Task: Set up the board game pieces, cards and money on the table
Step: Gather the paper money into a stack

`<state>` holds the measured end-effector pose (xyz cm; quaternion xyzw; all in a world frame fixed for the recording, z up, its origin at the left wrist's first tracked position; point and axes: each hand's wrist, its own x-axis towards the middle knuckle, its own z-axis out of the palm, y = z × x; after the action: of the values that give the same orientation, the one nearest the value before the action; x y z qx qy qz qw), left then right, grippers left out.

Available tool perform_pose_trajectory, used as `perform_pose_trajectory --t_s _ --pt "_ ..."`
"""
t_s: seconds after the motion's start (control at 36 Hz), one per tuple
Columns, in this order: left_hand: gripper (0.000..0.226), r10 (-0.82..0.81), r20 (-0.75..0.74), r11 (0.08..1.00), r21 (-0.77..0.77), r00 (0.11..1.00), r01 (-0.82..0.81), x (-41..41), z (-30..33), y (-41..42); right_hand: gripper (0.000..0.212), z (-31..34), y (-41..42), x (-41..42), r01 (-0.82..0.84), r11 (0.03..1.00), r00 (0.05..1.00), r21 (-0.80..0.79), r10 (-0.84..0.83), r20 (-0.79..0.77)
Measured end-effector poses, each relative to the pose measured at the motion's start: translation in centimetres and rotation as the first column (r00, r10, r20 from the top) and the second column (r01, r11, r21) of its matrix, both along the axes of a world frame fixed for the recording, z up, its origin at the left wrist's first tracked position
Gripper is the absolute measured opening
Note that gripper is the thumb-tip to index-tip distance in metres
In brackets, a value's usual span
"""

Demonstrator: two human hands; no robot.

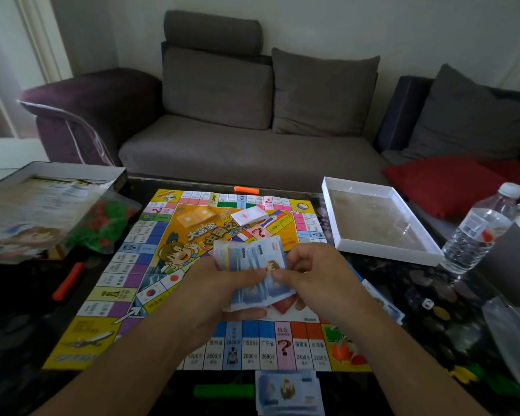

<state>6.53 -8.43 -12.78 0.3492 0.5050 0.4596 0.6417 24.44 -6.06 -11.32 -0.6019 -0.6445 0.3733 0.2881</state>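
Head view: above the board [108,295], your left hand [210,298] cradles the thin, slippery banknotes [252,265] while right hand [309,271] fingers [278,276] pinch one; grip edges.

Flat paper game board [114,283]: yellow corners, multicoloured border squares, orange centre. Fanned paper banknotes [252,259]: pale blue. Plastic sticks [68,280]: orange.

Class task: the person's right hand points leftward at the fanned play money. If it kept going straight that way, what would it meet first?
The right hand already pinches the blue paper banknotes; just beyond them it would probably meet the left hand, though depth is unclear.
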Motion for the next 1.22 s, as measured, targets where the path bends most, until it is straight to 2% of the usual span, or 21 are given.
perform_pose_trajectory --t_s 0.08,0.22,0.28,0.39,0.47,0.53,0.78,0.92,1.0,1.11,1.22 --pt "0.029 -0.002 -0.007 1.000 -0.013 1.000 0.002 -0.2 -0.2 0.2 0.019 -0.3 0.2 -0.3 0.014 0.998 0.998 0.069 -0.019 0.064" --pt "0.023 0.123 0.074 0.992 -0.011 0.990 -0.123 -0.2 0.1 0.8 0.024 -0.5 -0.4 -1.5 0.048 0.998 0.986 0.036 -0.042 -0.162" --pt "0.026 0.156 0.113 0.988 -0.012 0.981 -0.156 -0.3 0.2 1.2 0.021 -0.4 -0.7 -2.0 0.070 0.994 0.973 0.079 -0.050 -0.226" --pt "0.025 0.149 0.143 0.989 -0.010 0.978 -0.149 -0.5 0.6 2.5 0.019 -0.7 0.6 -2.3 0.185 0.971 0.962 0.155 -0.146 -0.230" --pt "0.026 0.174 0.125 0.985 -0.014 0.977 -0.173 -1.3 0.9 4.5 0.019 -0.4 3.2 -2.2 0.219 0.964 0.958 0.154 -0.181 -0.223" --pt "0.025 0.208 0.133 0.978 -0.047 0.969 -0.204 -2.2 1.0 6.1 0.020 -0.4 6.2 -1.7 0.240 0.958 0.961 0.154 -0.212 -0.180" --pt "0.023 0.247 0.138 0.969 -0.052 0.959 -0.242 -5.2 -0.3 13.6 0.019 -2.0 23.9 0.1 0.261 0.931 0.920 0.254 -0.319 0.228" --pt "0.024 0.216 0.137 0.976 -0.036 0.967 -0.213 -6.0 -2.1 16.3 0.023 -3.7 31.7 -0.5 0.182 0.961 0.910 0.206 -0.244 0.334" --pt "0.023 0.221 0.150 0.975 -0.055 0.964 -0.215 -6.3 -3.1 17.5 0.026 -4.9 34.0 -1.0 0.099 0.974 0.889 0.202 -0.178 0.423" --pt "0.018 0.231 0.155 0.972 -0.067 0.960 -0.223 -6.7 -4.1 18.4 0.025 -7.1 34.5 -1.5 0.001 0.983 0.790 0.185 -0.114 0.603" --pt "0.025 0.234 0.143 0.971 -0.079 0.962 -0.225 -6.9 -4.8 18.3 0.028 -8.5 34.2 -1.8 0.014 0.976 0.758 0.219 -0.153 0.634"
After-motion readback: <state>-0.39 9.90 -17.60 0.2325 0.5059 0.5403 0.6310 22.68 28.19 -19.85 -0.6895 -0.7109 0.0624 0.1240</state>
